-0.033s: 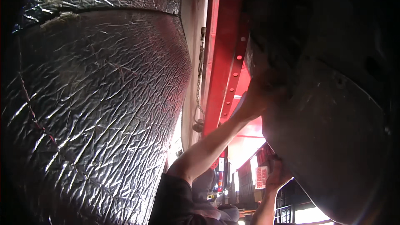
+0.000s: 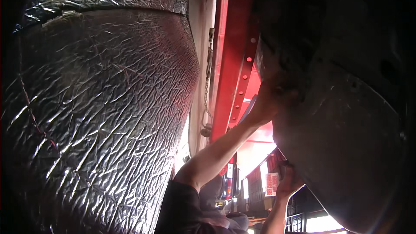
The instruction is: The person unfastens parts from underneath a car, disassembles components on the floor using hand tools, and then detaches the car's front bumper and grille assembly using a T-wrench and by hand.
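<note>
The left grip (image 2: 275,97) is raised against the shadowed upper-left part of a large dark curved panel (image 2: 342,147); its fingers run into deep shade, so I cannot tell whether they are apart, together or clamped on something. The forearm below it is bare and slopes down and left to a dark sleeve (image 2: 178,203). The right grip (image 2: 287,183) sits below the left one, at the lower-left edge of the same panel, with the hand bent at the wrist; the fingertips are too dark to read, so I cannot tell whether they are closed on that edge or only rest against it. The dark panel lies mostly to the right of both grips, its rounded lower end reaching below the right grip, where a thin bright line marks the rim

Just left of the left grip, a red steel beam (image 2: 233,60) with a row of round holes runs up and down at a slight tilt. Farther left of that grip hang a chain (image 2: 208,78) and a pale upright post (image 2: 200,39), and beyond them, well apart from it, spreads a wrinkled silver foil sheet (image 2: 108,117). Just left of the right grip a red-and-white box (image 2: 271,184) shows in the background; below that grip stands a barred metal rack (image 2: 295,222)
</note>
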`<action>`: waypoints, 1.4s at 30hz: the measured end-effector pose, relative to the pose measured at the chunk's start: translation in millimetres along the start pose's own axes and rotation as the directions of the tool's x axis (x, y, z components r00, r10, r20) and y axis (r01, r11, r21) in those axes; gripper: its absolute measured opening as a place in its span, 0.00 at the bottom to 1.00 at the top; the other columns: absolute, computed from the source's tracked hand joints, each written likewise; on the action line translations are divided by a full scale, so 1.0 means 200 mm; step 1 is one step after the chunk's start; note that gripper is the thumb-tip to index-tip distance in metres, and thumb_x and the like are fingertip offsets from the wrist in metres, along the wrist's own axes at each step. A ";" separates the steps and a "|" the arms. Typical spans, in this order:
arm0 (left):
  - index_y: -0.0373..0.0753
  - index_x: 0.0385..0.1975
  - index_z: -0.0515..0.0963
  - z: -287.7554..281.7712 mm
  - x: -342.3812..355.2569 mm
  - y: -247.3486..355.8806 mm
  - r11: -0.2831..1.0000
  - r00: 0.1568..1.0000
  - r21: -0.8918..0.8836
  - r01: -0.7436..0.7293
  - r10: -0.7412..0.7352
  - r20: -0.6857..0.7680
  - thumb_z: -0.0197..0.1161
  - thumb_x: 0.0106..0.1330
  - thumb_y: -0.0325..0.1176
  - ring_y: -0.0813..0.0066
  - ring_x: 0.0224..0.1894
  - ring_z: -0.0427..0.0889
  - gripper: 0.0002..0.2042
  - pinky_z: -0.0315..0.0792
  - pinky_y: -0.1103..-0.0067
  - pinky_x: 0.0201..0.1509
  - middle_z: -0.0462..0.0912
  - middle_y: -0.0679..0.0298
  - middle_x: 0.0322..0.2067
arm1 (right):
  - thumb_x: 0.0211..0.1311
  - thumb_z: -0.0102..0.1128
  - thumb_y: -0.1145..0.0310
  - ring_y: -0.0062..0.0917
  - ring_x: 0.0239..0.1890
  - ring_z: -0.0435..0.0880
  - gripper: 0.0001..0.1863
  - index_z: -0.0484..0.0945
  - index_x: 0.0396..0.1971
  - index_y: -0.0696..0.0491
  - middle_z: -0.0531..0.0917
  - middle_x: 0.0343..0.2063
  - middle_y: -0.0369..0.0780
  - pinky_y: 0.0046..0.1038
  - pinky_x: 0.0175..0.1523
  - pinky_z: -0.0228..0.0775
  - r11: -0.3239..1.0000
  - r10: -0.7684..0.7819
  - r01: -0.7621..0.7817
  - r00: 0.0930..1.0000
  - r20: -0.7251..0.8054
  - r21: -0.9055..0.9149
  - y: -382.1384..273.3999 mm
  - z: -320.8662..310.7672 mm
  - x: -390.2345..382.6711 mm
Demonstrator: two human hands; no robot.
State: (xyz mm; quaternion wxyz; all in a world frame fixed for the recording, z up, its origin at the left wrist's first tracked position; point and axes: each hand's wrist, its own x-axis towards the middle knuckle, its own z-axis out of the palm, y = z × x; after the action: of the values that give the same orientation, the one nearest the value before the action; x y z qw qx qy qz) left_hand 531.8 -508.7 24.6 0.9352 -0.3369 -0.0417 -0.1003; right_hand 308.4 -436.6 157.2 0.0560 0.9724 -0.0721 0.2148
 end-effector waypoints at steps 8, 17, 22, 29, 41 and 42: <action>0.34 0.39 0.81 -0.08 0.17 0.14 0.997 0.999 0.065 -0.052 0.053 -0.012 0.66 0.59 0.27 0.76 0.39 0.80 0.09 0.73 0.75 0.45 0.83 0.62 0.33 | 0.63 0.54 0.79 0.31 0.42 0.81 0.27 0.61 0.62 0.62 0.78 0.48 0.46 0.32 0.44 0.78 0.993 -0.056 0.052 0.998 -0.030 -0.105 0.04 0.06 0.04; 0.31 0.42 0.81 -0.01 0.44 0.23 0.846 0.896 0.381 -0.372 0.221 0.384 0.66 0.60 0.35 0.74 0.39 0.81 0.15 0.73 0.75 0.47 0.85 0.58 0.34 | 0.66 0.54 0.73 0.30 0.40 0.83 0.18 0.71 0.53 0.66 0.81 0.44 0.46 0.31 0.45 0.78 0.958 -0.015 0.002 0.999 -0.044 -0.286 0.04 0.03 -0.01; 0.31 0.39 0.81 0.01 0.43 0.20 0.965 0.954 0.249 -0.088 0.009 0.301 0.66 0.60 0.32 0.77 0.38 0.79 0.12 0.72 0.77 0.45 0.83 0.61 0.33 | 0.67 0.55 0.71 0.30 0.40 0.83 0.18 0.72 0.52 0.67 0.81 0.44 0.46 0.30 0.45 0.78 0.942 -0.034 0.008 0.997 -0.070 -0.336 0.04 0.04 0.00; 0.31 0.41 0.79 -0.06 0.45 0.18 0.965 0.923 0.230 -0.126 0.028 0.385 0.65 0.61 0.27 0.78 0.38 0.79 0.10 0.73 0.78 0.43 0.83 0.63 0.35 | 0.68 0.56 0.69 0.30 0.39 0.83 0.19 0.71 0.53 0.66 0.81 0.43 0.45 0.29 0.44 0.77 0.939 -0.024 0.012 0.999 -0.031 -0.343 0.04 0.07 0.01; 0.34 0.42 0.80 0.01 0.26 0.20 0.908 0.989 0.419 0.022 -0.080 0.123 0.66 0.60 0.28 0.76 0.37 0.81 0.11 0.75 0.77 0.43 0.84 0.62 0.35 | 0.68 0.56 0.67 0.29 0.39 0.82 0.19 0.71 0.51 0.67 0.81 0.43 0.46 0.31 0.46 0.76 0.884 0.046 -0.086 0.994 -0.097 -0.459 0.02 0.00 -0.02; 0.34 0.41 0.81 0.02 0.23 0.19 0.904 0.986 0.420 0.080 -0.134 0.099 0.66 0.60 0.29 0.75 0.36 0.82 0.11 0.75 0.77 0.42 0.84 0.62 0.35 | 0.68 0.56 0.68 0.29 0.40 0.82 0.19 0.71 0.51 0.67 0.81 0.44 0.46 0.31 0.47 0.76 0.877 0.056 -0.095 0.994 -0.097 -0.471 0.02 -0.01 -0.02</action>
State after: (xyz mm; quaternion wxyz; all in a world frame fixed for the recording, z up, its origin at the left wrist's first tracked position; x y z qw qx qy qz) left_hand 585.1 -485.7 10.4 0.9740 -0.1338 -0.1392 -0.1188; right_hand 303.1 -439.2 157.6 0.2867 0.9161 -0.1580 0.2316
